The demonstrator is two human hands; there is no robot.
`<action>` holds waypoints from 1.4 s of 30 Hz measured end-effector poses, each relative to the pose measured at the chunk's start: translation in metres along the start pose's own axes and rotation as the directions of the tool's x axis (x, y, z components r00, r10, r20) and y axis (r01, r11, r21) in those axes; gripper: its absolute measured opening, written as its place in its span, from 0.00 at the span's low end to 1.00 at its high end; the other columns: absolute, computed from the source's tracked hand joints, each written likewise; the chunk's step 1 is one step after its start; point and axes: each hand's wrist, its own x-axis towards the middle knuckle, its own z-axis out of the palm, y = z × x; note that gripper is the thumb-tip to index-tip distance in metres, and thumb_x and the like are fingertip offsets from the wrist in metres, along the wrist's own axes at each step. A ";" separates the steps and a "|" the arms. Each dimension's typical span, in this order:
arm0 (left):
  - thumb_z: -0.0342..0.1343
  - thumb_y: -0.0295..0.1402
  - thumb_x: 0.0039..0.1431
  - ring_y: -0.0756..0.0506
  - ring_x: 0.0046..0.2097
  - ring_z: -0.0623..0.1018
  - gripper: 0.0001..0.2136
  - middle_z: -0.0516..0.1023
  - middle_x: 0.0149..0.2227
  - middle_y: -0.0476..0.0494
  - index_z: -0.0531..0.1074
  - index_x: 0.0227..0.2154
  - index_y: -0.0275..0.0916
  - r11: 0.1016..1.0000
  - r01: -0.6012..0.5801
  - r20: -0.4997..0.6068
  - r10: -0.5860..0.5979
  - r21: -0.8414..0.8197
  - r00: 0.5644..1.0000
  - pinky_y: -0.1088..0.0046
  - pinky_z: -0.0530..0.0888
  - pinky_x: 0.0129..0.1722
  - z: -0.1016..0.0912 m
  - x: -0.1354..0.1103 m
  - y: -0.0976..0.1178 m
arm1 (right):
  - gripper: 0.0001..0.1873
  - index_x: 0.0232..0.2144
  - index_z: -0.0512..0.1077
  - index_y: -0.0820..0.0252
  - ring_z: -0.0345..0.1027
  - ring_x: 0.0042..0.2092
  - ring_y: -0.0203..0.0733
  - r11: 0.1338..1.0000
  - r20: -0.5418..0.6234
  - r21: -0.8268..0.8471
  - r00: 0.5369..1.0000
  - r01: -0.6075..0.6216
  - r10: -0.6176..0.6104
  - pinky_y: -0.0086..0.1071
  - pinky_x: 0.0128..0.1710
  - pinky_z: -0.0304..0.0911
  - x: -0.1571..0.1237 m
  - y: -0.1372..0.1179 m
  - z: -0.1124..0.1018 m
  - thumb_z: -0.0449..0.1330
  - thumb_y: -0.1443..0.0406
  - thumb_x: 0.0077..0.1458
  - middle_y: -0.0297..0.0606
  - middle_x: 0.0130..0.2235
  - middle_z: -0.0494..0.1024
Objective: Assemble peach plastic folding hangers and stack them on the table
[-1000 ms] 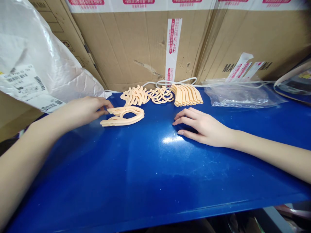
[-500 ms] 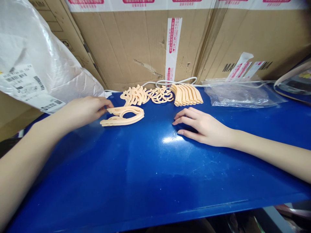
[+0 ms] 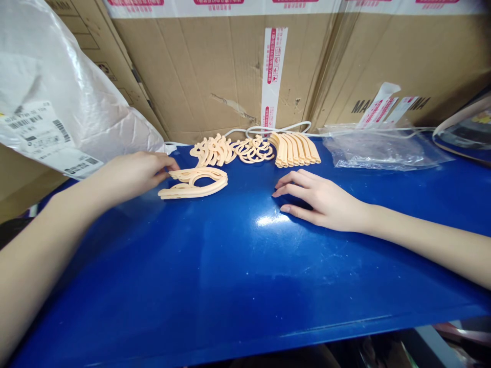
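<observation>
My left hand [image 3: 148, 171] rests on the blue table, fingers a little bent and apart, with nothing visible in them. Its fingertips lie right by the left end of some folded beige plastic hangers [image 3: 199, 192], stacked flat; whether they touch is hard to tell. Farther right, my right hand [image 3: 314, 199] lies palm down with its fingers spread, holding nothing. Behind the hands sit three groups of beige plastic parts: curved hook-like pieces [image 3: 215, 151], thin ring-shaped pieces [image 3: 255, 151], and a row of several curved arm pieces [image 3: 297, 151] side by side.
Cardboard boxes [image 3: 215, 66] stand along the back of the table [image 3: 230, 266]. A white plastic parcel [image 3: 88, 97] with labels leans at the left. A clear plastic bag [image 3: 383, 149] lies at the back right, near a white cable [image 3: 282, 128].
</observation>
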 end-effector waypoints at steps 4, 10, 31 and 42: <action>0.42 0.36 0.60 0.42 0.38 0.77 0.15 0.79 0.39 0.48 0.73 0.41 0.45 1.000 -0.009 -0.004 0.009 0.002 1.000 0.71 0.67 0.32 0.000 -0.001 0.000 | 0.16 0.47 0.71 0.62 0.66 0.49 0.46 1.000 0.000 0.002 1.000 -0.005 0.005 0.43 0.51 0.63 0.000 0.000 0.000 0.52 0.58 0.63 0.46 0.49 0.71; 0.41 0.36 0.60 0.42 0.39 0.78 0.16 0.79 0.41 0.48 0.73 0.42 0.45 1.000 -0.014 -0.024 0.014 0.023 1.000 0.70 0.68 0.34 0.004 0.000 -0.004 | 0.16 0.47 0.71 0.60 0.66 0.49 0.46 1.000 0.002 0.013 1.000 -0.006 0.006 0.44 0.51 0.64 0.000 0.000 0.000 0.52 0.58 0.63 0.46 0.49 0.72; 0.55 0.56 0.48 0.41 0.60 0.68 0.43 0.60 0.65 0.46 0.47 0.65 0.49 0.933 -0.110 0.139 0.166 -0.343 0.976 0.73 0.65 0.55 0.002 -0.007 -0.005 | 0.16 0.47 0.71 0.62 0.66 0.49 0.46 1.000 0.002 -0.007 1.000 0.000 0.000 0.43 0.51 0.63 0.000 0.000 0.000 0.51 0.58 0.63 0.46 0.49 0.71; 0.57 0.55 0.46 0.43 0.55 0.74 0.44 0.68 0.59 0.49 0.44 0.65 0.55 0.912 -0.052 0.146 0.121 -0.407 0.982 0.72 0.67 0.52 -0.001 -0.006 -0.004 | 0.17 0.47 0.71 0.62 0.65 0.49 0.45 1.000 0.004 -0.007 1.000 -0.001 0.001 0.41 0.52 0.63 0.000 0.000 0.001 0.51 0.58 0.64 0.45 0.49 0.71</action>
